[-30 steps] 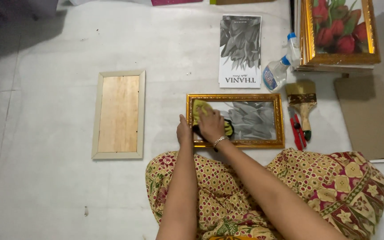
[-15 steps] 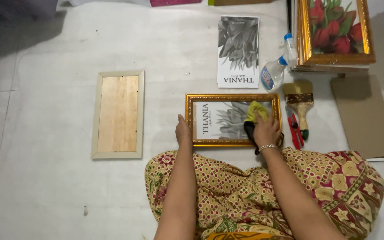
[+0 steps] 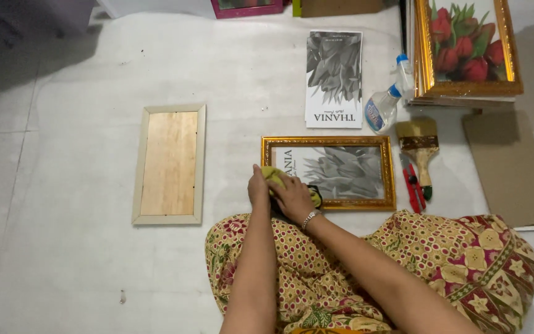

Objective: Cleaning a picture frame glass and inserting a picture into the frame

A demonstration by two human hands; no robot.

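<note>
Head view, looking down at a pale floor (image 3: 81, 247).

Item 1: gold picture frame (image 3: 329, 141) with a grey flower print under glass, lying flat just in front of the person's patterned lap.

Item 2: right hand (image 3: 293, 198), pressed down and closed over a yellow-green cloth (image 3: 273, 175) at the frame's 8 o'clock corner.

Item 3: left hand (image 3: 258, 187), resting on the same corner and touching the cloth; whether its fingers grip anything cannot be told.

Item 4: pale wooden frame back (image 3: 169, 164), at 9 o'clock from the gold frame, well apart.

Item 5: paintbrush (image 3: 419, 148) and red cutter (image 3: 413, 188), just beside the frame at 3 o'clock.

Item 6: spray bottle (image 3: 383, 108), tipped on its side at 1 o'clock, near a flower print sheet (image 3: 334, 79) at 12 o'clock.

Item 7: tulip picture (image 3: 465, 46) in a gold frame and brown board (image 3: 509, 167), further out at 2 and 3 o'clock.

Risks: a long wipe toward 3 o'clock could knock the cutter or brush; hard pressure could strain the glass, or slide the frame on the smooth floor.

Room: open floor lies between the two frames and out toward 9 o'clock; the 3 o'clock side is crowded.
</note>
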